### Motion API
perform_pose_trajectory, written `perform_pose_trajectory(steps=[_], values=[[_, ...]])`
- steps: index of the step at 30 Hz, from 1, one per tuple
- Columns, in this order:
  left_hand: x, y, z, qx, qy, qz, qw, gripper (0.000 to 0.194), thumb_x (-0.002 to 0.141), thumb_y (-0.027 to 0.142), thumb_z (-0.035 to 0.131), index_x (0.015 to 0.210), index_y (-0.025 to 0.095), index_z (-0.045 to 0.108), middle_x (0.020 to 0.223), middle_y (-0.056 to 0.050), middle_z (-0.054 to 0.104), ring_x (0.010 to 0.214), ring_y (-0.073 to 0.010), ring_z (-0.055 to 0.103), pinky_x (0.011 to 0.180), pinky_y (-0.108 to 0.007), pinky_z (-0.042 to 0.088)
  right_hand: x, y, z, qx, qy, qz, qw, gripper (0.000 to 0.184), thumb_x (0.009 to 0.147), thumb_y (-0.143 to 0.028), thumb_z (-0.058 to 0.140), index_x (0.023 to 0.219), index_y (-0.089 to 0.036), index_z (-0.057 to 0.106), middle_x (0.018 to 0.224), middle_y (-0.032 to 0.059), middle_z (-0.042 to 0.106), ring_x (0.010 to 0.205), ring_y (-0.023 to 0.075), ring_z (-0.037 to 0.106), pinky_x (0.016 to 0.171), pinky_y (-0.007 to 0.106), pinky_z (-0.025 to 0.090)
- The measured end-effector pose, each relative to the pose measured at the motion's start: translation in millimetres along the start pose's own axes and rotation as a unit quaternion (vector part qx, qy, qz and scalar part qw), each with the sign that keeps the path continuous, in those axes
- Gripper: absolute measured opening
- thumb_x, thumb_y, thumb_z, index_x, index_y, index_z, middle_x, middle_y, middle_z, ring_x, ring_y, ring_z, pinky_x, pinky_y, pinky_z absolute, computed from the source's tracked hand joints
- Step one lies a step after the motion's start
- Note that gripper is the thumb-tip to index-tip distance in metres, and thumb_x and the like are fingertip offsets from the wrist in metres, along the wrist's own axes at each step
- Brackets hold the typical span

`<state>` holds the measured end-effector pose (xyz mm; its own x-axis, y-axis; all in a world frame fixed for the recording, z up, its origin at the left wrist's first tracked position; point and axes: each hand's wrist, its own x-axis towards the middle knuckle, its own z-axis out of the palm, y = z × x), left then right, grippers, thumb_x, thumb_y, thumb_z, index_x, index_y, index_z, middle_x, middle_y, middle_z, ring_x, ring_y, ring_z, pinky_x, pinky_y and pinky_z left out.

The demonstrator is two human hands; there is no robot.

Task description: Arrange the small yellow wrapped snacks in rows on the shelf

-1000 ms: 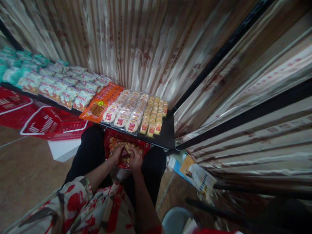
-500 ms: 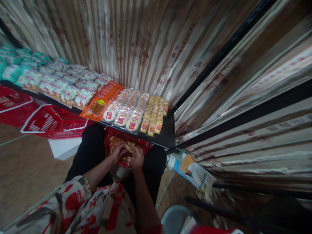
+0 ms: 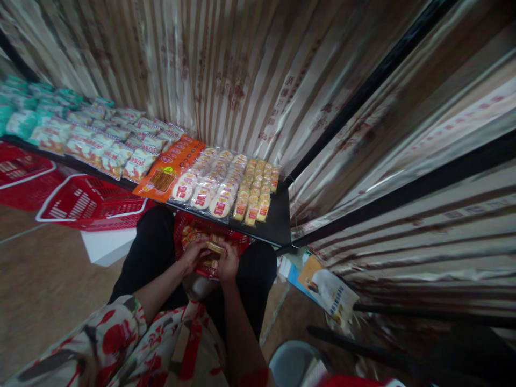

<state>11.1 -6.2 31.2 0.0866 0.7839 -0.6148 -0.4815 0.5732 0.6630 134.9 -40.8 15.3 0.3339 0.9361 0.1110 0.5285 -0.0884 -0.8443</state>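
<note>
Between my left hand (image 3: 195, 255) and my right hand (image 3: 228, 262) is a small yellow snack packet (image 3: 215, 247), pinched at its two ends. Both hands are closed, hovering over a red basket (image 3: 244, 243) between my knees. More yellow-and-red snack packets (image 3: 189, 234) lie in that basket, partly hidden by my fingers. Just beyond, on a black shelf (image 3: 278, 215), stand rows of similar small yellow packets (image 3: 252, 207). Left of them are rows of round white crackers (image 3: 221, 201) in clear wrappers.
An orange snack bag (image 3: 169, 166), white-and-orange bags (image 3: 137, 161) and teal bags (image 3: 22, 122) line the shelf leftward. Red baskets with white handles (image 3: 92, 201) sit below, near a white box (image 3: 108, 246). Black poles and striped sheeting (image 3: 242, 70) rise behind; a grey bucket (image 3: 292, 363) is at lower right.
The packet between my hands has turned from slanted to nearly level. My hands stay in almost the same place, and the view has shifted very slightly.
</note>
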Motion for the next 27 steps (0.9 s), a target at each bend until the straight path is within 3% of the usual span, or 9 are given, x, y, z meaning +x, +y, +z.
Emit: perform_pose_trajectory(steps=[5, 9, 13, 17, 21, 27], values=[[-0.3, -2.3, 2.5, 0.014, 0.017, 0.034, 0.999, 0.021, 0.064, 0.008, 0.067, 0.082, 0.016, 0.062, 0.078, 0.000, 0.068, 0.073, -0.0133, 0.065, 0.072, -0.025, 0.051, 2.2, 12.3, 6.9, 0.039, 0.054, 0.016, 0.998, 0.031, 0.082, -0.022, 0.039, 0.100, -0.018, 0.065, 0.113, 0.0103, 0.068, 0.110, 0.0212, 0.060, 0.100, 0.037, 0.043], [-3.0, -3.4, 2.4, 0.085, 0.021, 0.106, 0.990, 0.029, 0.061, 0.010, 0.068, 0.088, 0.018, 0.062, 0.076, 0.002, 0.067, 0.067, -0.0119, 0.063, 0.065, -0.022, 0.049, 4.2, 28.8, 17.3, 0.104, 0.052, 0.104, 0.988, 0.032, 0.082, -0.034, 0.045, 0.105, -0.018, 0.062, 0.105, 0.0101, 0.070, 0.096, 0.0205, 0.066, 0.089, 0.035, 0.050], [-7.6, -2.3, 3.0, 0.136, 0.005, 0.111, 0.984, 0.033, 0.060, 0.013, 0.069, 0.091, 0.019, 0.060, 0.080, 0.001, 0.068, 0.072, -0.0150, 0.064, 0.067, -0.024, 0.049, 5.8, 39.0, 29.1, 0.262, 0.029, 0.191, 0.946, 0.036, 0.079, -0.039, 0.054, 0.108, -0.020, 0.059, 0.107, 0.0093, 0.069, 0.094, 0.0202, 0.067, 0.075, 0.031, 0.055], [-9.5, -4.4, 2.8, 0.178, -0.024, 0.154, 0.972, 0.033, 0.059, 0.008, 0.066, 0.089, 0.019, 0.058, 0.087, -0.002, 0.068, 0.082, -0.0166, 0.065, 0.075, -0.025, 0.049, 6.8, 38.1, 34.9, 0.381, 0.023, 0.252, 0.889, 0.035, 0.075, -0.033, 0.062, 0.109, -0.024, 0.059, 0.110, 0.0061, 0.068, 0.094, 0.0199, 0.067, 0.075, 0.035, 0.057], [-11.6, -8.6, -2.7, 0.281, -0.023, 0.236, 0.930, 0.035, 0.060, 0.003, 0.056, 0.090, 0.019, 0.061, 0.093, -0.003, 0.064, 0.087, -0.0173, 0.061, 0.079, -0.027, 0.049, 7.2, 33.3, 35.9, 0.427, 0.042, 0.288, 0.856, 0.037, 0.069, -0.027, 0.064, 0.106, -0.023, 0.059, 0.111, 0.0066, 0.067, 0.094, 0.0204, 0.067, 0.078, 0.037, 0.056], [-14.4, -12.7, -11.9, 0.399, -0.030, 0.329, 0.855, 0.035, 0.063, 0.003, 0.051, 0.091, 0.021, 0.063, 0.099, -0.005, 0.062, 0.097, -0.0206, 0.058, 0.087, -0.030, 0.047, 6.6, 30.0, 34.3, 0.448, 0.027, 0.280, 0.848, 0.050, 0.060, -0.027, 0.066, 0.109, -0.020, 0.058, 0.107, 0.0094, 0.069, 0.092, 0.0220, 0.068, 0.080, 0.037, 0.055]])
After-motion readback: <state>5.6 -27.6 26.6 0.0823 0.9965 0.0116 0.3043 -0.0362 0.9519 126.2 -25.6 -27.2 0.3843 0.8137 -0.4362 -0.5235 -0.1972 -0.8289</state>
